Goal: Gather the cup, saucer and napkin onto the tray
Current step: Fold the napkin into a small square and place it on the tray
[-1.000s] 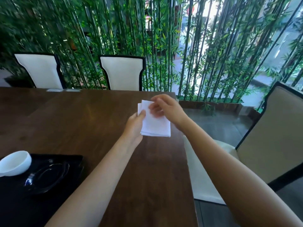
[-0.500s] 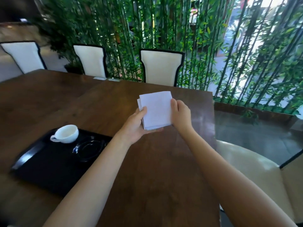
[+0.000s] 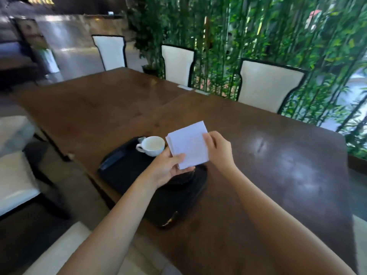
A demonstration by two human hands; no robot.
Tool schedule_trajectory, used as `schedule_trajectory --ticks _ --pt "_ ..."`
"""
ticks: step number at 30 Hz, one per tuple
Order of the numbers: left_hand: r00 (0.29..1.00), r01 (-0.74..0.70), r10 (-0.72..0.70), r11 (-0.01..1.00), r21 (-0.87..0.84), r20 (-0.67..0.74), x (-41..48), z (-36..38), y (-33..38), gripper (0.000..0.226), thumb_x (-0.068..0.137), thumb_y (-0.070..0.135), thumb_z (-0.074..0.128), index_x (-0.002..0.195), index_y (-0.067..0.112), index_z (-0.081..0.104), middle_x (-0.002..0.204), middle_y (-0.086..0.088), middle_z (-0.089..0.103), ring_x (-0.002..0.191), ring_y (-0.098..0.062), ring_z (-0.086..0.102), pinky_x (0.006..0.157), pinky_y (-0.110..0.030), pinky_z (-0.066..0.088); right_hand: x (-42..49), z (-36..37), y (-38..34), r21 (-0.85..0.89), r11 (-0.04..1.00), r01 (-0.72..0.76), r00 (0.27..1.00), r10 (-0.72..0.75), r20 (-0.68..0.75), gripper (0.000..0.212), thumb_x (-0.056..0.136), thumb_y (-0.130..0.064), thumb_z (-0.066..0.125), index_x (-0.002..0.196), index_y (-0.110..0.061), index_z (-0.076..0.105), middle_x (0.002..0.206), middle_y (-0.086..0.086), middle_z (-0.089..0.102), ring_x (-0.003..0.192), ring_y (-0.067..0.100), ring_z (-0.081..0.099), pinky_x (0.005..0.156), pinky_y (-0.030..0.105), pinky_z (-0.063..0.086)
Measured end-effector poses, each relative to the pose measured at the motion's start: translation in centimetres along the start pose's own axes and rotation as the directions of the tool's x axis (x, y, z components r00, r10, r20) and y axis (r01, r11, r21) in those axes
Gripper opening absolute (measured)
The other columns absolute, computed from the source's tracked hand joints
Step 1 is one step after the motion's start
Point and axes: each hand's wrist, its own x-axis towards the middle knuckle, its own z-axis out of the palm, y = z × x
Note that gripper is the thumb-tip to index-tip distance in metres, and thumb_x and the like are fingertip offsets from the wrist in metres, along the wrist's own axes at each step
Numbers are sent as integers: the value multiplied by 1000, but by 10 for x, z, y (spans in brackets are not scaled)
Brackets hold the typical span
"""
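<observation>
A folded white napkin (image 3: 188, 144) hangs in the air above the black tray (image 3: 127, 169). My left hand (image 3: 168, 168) grips its lower left corner and my right hand (image 3: 218, 148) holds its right edge. A white cup (image 3: 152, 145) stands at the tray's far end, just left of the napkin. The dark saucer (image 3: 183, 178) lies on the tray, mostly hidden under my left hand and the napkin.
The tray sits near the left edge of a long dark wooden table (image 3: 268, 165). White chairs with black trim (image 3: 266, 85) line the far side, backed by bamboo plants. Another white seat (image 3: 15, 175) stands at the left.
Both hands carried the napkin left, from over bare table to above the tray. The view swung left, so the tray and cup now lie under my hands.
</observation>
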Motion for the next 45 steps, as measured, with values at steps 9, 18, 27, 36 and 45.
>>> schedule_trajectory --ticks 9,18,27,36,45 --pt "973 -91 14 940 -330 -229 2 -129 -22 42 96 10 42 136 26 39 118 -2 66 105 -20 66 81 -34 55 -26 159 13 138 880 -454 860 394 324 38 82 -23 69 114 -12 51 101 8 66 86 20 67 70 29 59" --pt "867 34 -135 976 -214 -479 -2 -202 -34 31 95 34 49 119 15 54 111 -6 67 97 -20 66 68 -29 53 -50 220 30 207 697 -686 720 612 326 28 84 -7 64 110 -7 55 90 9 65 71 15 64 60 22 55" --pt "835 265 -154 954 141 -528 23 -249 -40 28 94 10 50 121 4 56 117 -13 61 97 -19 61 67 -28 54 -59 245 45 115 640 -759 648 728 225 27 80 0 54 108 0 57 72 15 62 59 16 63 49 23 56" --pt "933 306 61 383 872 -354 53 -267 -43 32 89 13 58 121 8 58 124 -10 58 111 -23 56 90 -27 43 -66 261 52 39 661 -749 662 746 73 32 84 -2 56 113 -5 44 87 8 63 73 19 65 56 24 54" --pt "960 218 104 305 927 -259 50 -279 -44 27 88 15 61 115 10 62 119 -10 59 103 -21 57 82 -22 41 -87 271 50 -428 823 -373 872 469 142 47 83 -29 67 119 -8 44 119 7 40 94 24 54 74 26 45"
